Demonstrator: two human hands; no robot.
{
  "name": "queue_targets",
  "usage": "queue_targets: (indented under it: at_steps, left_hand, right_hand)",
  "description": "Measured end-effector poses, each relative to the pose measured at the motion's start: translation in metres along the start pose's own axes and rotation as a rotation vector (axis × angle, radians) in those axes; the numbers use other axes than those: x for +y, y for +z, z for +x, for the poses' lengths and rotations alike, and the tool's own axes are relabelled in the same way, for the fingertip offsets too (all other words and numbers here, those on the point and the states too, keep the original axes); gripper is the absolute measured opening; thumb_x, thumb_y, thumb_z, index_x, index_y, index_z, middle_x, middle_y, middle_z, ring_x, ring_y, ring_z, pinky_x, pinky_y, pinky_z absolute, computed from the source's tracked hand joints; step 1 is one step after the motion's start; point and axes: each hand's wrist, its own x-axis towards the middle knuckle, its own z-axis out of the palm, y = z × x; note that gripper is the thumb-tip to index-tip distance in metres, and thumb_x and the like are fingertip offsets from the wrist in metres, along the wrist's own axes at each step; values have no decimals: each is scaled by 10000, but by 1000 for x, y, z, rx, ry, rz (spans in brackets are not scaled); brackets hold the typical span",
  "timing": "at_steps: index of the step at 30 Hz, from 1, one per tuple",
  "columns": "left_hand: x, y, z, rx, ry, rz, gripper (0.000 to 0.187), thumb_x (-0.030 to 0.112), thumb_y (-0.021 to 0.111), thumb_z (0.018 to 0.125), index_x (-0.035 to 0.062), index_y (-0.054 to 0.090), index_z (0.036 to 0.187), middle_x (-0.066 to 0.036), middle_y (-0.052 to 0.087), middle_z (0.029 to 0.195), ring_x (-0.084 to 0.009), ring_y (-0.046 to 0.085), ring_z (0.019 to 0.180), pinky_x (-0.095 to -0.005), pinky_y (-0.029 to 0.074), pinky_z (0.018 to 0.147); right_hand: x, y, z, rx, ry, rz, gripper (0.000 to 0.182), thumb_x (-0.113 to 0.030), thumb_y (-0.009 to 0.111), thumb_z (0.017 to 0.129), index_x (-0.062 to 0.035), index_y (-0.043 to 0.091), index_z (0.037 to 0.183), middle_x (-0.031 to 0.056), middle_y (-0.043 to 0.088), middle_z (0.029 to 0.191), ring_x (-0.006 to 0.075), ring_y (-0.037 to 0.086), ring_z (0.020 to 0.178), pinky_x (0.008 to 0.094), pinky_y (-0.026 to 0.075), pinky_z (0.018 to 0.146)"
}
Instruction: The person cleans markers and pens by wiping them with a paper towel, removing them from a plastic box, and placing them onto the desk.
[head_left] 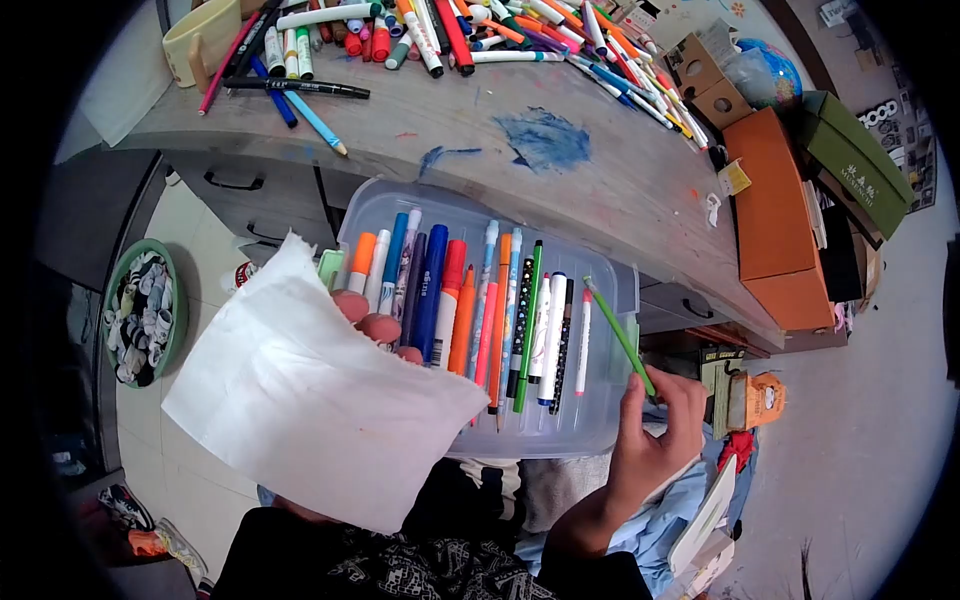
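My right hand (655, 435) pinches a thin green pen (622, 338) near its lower end, over the right side of a clear plastic lid or tray (480, 195). A torn-edged sheet of white paper (320, 390) covers most of my left hand (380, 325), whose curled fingertips show past its edge as they hold it. On the tray, pens and markers lie in a row side by side, among them a thick blue marker (430, 290), an orange marker (462, 320) and a green pen (528, 325).
A heap of markers (520, 30) and a yellow mug (200, 45) are on the grey desk (400, 120), which bears a blue stain (545, 138). An orange box (785, 230) stands at its right end. A green basket of cloth items (175, 335) sits on the floor, left.
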Motion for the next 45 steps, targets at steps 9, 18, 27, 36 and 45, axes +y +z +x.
queue_targets:
  at_steps: [9,18,27,36,45]
  left_hand:
    - [-1,-2,2,-2,17,-15,521,359,564,948,48,412,1337,-97,507,1257,-228,499,1196,-418,437,1044]
    - [3,2,-8,4,31,0,526,356,564,949,49,405,1346,-96,505,1263,-224,497,1201,-416,434,1048]
    - [1,-2,-5,1,22,-19,531,352,564,950,50,399,1355,-95,503,1270,-221,495,1207,-413,430,1052]
    - [3,0,-11,17,16,-15,537,348,564,951,50,392,1364,-93,501,1277,-217,493,1213,-411,427,1056]
    - [6,6,-19,46,18,4,543,345,564,953,51,385,1372,-92,499,1283,-213,491,1219,-408,424,1060]
  right_hand:
    - [-7,-2,4,-167,-78,111,293,26,766,673,-6,649,940,101,654,878,268,574,799,352,454,732]
    - [-11,-5,3,-267,-34,224,292,-7,753,659,-12,652,933,95,644,844,267,566,787,340,447,731]
    - [-3,0,0,-184,36,196,132,-13,658,780,0,655,911,97,668,838,266,576,821,346,455,758]
    - [-4,-5,7,-250,-30,209,187,-78,645,810,-37,720,977,65,723,927,322,571,1072,506,334,1049]
    - [5,-2,73,-165,-87,287,102,-67,654,818,-27,697,902,81,712,915,265,615,1001,389,462,897]
